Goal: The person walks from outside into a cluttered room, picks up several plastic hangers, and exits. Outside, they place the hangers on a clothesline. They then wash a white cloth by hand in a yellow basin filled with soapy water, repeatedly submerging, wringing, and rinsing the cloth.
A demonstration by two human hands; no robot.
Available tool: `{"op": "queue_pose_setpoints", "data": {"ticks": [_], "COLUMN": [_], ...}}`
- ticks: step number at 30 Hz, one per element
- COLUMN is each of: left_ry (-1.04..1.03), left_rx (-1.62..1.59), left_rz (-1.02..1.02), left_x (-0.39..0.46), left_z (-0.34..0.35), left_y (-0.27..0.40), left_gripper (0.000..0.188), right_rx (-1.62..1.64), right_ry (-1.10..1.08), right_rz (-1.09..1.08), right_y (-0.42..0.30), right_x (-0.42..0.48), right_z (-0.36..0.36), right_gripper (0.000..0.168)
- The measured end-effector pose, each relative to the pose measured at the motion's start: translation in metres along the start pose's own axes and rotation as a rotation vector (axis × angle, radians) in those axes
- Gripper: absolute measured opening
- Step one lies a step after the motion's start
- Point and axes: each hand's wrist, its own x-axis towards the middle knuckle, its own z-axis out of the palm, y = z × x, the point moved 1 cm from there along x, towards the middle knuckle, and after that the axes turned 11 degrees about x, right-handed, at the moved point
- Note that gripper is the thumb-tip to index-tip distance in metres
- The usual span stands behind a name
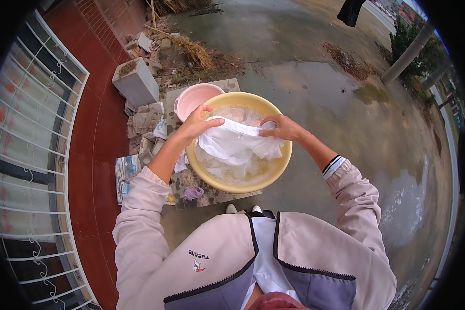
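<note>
A white garment (232, 143) hangs stretched between my two hands, its lower part dipping into a yellow plastic basin (195, 170). My left hand (198, 124) grips one end of the garment's band, thumb on top. At the other end, my right hand (282, 128) pinches the same band between thumb and fingers. Soapy water (236, 179) with foam surrounds the cloth. More wet fabric (238, 113) shows behind the garment, partly hidden by it.
The basin stands on a stone slab (213, 199). Beside it are a pink basin (193, 99) and a crumpled purple mesh scrubber (193, 193). A concrete block (136, 83), rubble and a straw broom (195, 50) lie farther off. A barred window (35, 166) flanks the left.
</note>
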Motion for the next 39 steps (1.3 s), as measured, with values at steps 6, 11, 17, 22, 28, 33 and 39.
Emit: {"op": "queue_pose_setpoints", "data": {"ticks": [6,11,17,22,28,33,39], "left_ry": [0.191,0.35,0.657,0.632,0.357,0.6,0.682], "left_rx": [0.912,1.074,0.976,0.92,1.279,1.328,0.598], "left_rz": [0.449,0.397,0.434,0.36,0.636,0.585,0.135], "left_x": [-0.027,-0.044,-0.053,-0.058,-0.077,-0.059,-0.016], "left_z": [0.004,0.003,0.027,0.027,0.018,0.007,-0.001], "left_y": [-0.019,-0.029,-0.027,-0.013,-0.005,-0.033,-0.048], "left_gripper": [0.029,0.019,0.02,0.021,0.026,0.024,0.031], "right_rx": [0.082,0.383,0.175,-0.292,-0.544,-0.188,-0.106], "right_ry": [0.074,0.097,0.239,0.094,0.331,0.34,0.167], "right_rz": [-0.11,-0.123,-0.221,-0.487,-0.592,-0.383,-0.324], "right_y": [0.017,0.063,0.065,0.02,0.048,0.004,-0.004], "right_x": [0.003,0.009,0.004,-0.034,-0.015,-0.025,-0.005], "right_z": [-0.032,-0.053,-0.036,-0.013,-0.013,-0.009,-0.015], "right_gripper": [0.023,0.021,0.027,0.034,0.021,0.026,0.035]}}
